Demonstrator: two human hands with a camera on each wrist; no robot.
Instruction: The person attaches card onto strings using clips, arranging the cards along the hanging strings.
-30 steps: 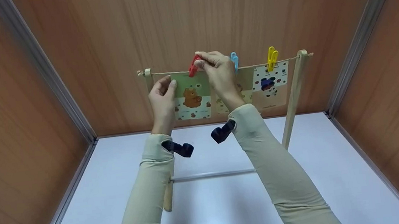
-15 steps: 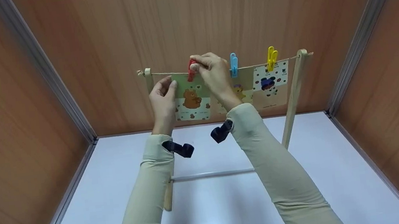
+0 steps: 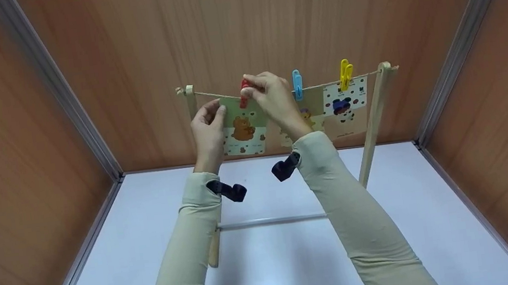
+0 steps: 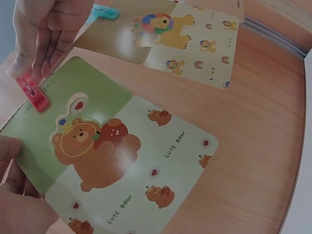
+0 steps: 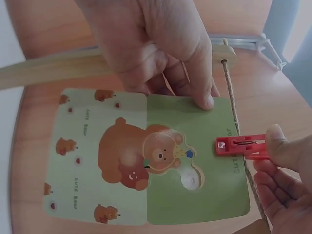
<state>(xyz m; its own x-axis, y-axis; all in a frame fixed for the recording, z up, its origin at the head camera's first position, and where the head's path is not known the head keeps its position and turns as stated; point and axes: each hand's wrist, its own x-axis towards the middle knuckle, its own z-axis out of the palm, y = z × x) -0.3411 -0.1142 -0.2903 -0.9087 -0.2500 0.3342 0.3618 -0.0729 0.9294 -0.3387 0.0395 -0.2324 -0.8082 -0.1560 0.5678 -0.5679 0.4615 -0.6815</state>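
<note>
A green and white card with a brown bear (image 3: 244, 130) hangs at the left part of a thin rope (image 3: 211, 94). My left hand (image 3: 207, 133) pinches its left edge near the top between thumb and fingers. With thumb and fingers, my right hand (image 3: 277, 103) grips the handles of a red clothespin (image 3: 244, 99). In the right wrist view the clothespin's (image 5: 239, 144) tip lies over the card's (image 5: 214, 190) top edge, across the rope (image 5: 232, 92). Whether the spring presses fully on the card cannot be told.
To the right, a light blue clothespin (image 3: 298, 85) holds a lion card (image 3: 310, 122), partly behind my right wrist. A yellow clothespin (image 3: 346, 74) holds a spotted panda card (image 3: 344, 105). Wooden posts (image 3: 374, 123) carry the rope, with a crossbar (image 3: 271, 221) low down above the white table (image 3: 270, 276).
My right hand has brought the red clothespin down and slightly left, lower over the card's top edge. The rope sags more there, and the bear card has tilted slightly. My left hand barely moved.
</note>
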